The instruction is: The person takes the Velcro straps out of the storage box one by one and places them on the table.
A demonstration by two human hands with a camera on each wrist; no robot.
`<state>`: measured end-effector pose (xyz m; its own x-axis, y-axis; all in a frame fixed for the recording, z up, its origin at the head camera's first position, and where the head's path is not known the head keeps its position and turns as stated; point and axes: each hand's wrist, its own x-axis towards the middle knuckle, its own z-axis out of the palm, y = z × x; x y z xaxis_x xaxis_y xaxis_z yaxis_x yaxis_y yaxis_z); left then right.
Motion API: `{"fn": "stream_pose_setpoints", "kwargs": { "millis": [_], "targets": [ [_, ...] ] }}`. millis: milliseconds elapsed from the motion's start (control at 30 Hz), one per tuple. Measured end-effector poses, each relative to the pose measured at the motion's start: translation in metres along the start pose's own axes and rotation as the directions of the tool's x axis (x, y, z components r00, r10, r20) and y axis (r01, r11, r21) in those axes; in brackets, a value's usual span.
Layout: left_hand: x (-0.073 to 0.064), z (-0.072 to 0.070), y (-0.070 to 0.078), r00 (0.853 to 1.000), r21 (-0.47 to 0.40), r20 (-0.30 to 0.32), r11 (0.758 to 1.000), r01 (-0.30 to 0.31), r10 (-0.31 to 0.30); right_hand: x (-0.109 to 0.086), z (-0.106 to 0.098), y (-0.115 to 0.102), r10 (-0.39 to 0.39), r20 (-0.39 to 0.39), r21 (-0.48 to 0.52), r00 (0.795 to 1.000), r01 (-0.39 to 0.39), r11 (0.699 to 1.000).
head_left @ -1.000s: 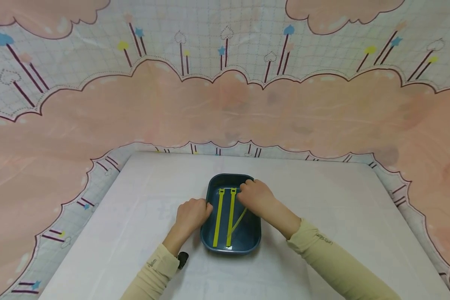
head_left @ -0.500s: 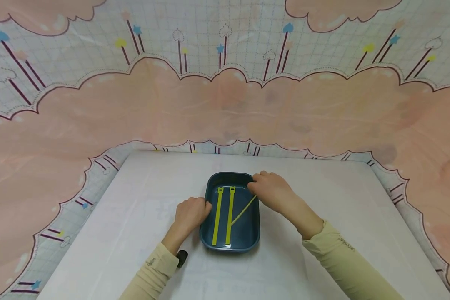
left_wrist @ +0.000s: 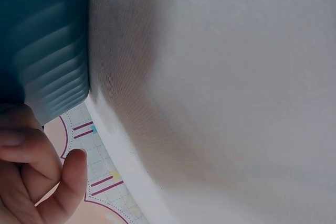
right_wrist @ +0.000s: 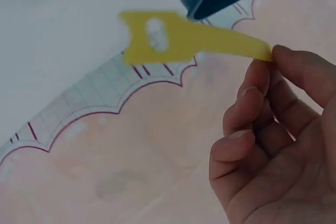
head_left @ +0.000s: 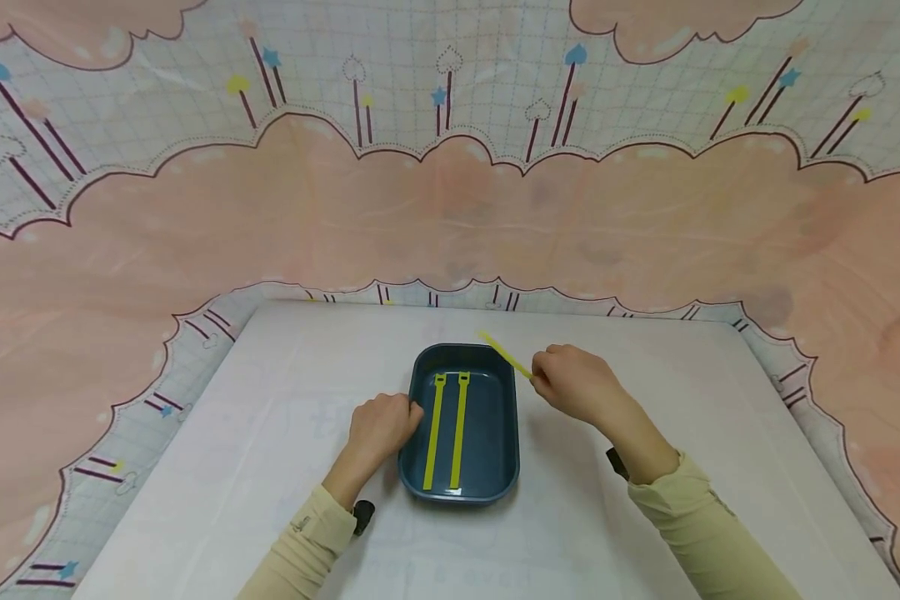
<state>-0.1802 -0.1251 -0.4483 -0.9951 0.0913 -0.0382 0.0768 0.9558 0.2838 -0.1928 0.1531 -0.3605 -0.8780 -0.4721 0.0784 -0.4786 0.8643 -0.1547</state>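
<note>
A dark blue rectangular tray (head_left: 491, 446) stands on the white table. Inside it, two yellow cable ties with slotted heads, a left one (head_left: 434, 433) and a right one (head_left: 460, 433), lie side by side, heads toward the far end. My left hand (head_left: 381, 431) grips the tray's left rim; in the left wrist view its curled fingers (left_wrist: 39, 153) show below the ribbed tray wall (left_wrist: 52, 66). Just off the tray's right rim, my right hand (head_left: 579, 385) pinches a third yellow cable tie (right_wrist: 163, 38) between thumb and forefinger. That tie's slotted head points away from the hand.
The white table (head_left: 690, 400) spreads around the tray on every side. Behind and beside it hangs a patterned cloth (head_left: 450, 225) in pink and white. A small black device (head_left: 363, 517) sits at the left wrist, another (head_left: 617, 463) at the right.
My right hand has moved right, out past the tray's rim, lifting the third cable tie off the other two and out of the tray. The left hand stays at the rim.
</note>
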Motion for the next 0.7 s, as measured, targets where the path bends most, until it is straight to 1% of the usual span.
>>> {"fn": "stream_pose_setpoints", "kwargs": {
  "millis": [67, 200, 300, 400, 567, 700],
  "targets": [
    [0.000, 0.000, 0.000, 1.000, 0.002, -0.003, 1.000, -0.003, 0.003, -0.002, 0.001, 0.002, 0.038, -0.003, 0.031, 0.999, -0.038, 0.999],
    [0.000, 0.000, -0.001, 1.000, 0.003, -0.006, 1.000, -0.011, 0.011, -0.005, 0.005, 0.005, 0.121, 0.023, 0.066, 0.992, -0.122, 0.990],
    [0.001, 0.001, -0.001, 1.000, 0.003, -0.010, 1.000, -0.017, 0.017, -0.007, 0.009, 0.007, 0.185, 0.064, 0.071, 0.981, -0.189, 0.979],
    [0.001, 0.001, -0.002, 1.000, 0.002, -0.011, 1.000, -0.021, 0.021, -0.010, 0.016, 0.008, 0.244, 0.111, 0.076, 0.963, -0.253, 0.964],
    [0.001, 0.002, -0.001, 1.000, 0.002, -0.008, 1.000, -0.018, 0.018, -0.013, 0.034, 0.011, 0.305, 0.178, 0.099, 0.936, -0.325, 0.941],
    [0.001, 0.001, -0.001, 1.000, 0.002, -0.004, 1.000, -0.009, 0.009, -0.016, 0.052, 0.012, 0.325, 0.192, 0.119, 0.926, -0.350, 0.929]
  ]
}}
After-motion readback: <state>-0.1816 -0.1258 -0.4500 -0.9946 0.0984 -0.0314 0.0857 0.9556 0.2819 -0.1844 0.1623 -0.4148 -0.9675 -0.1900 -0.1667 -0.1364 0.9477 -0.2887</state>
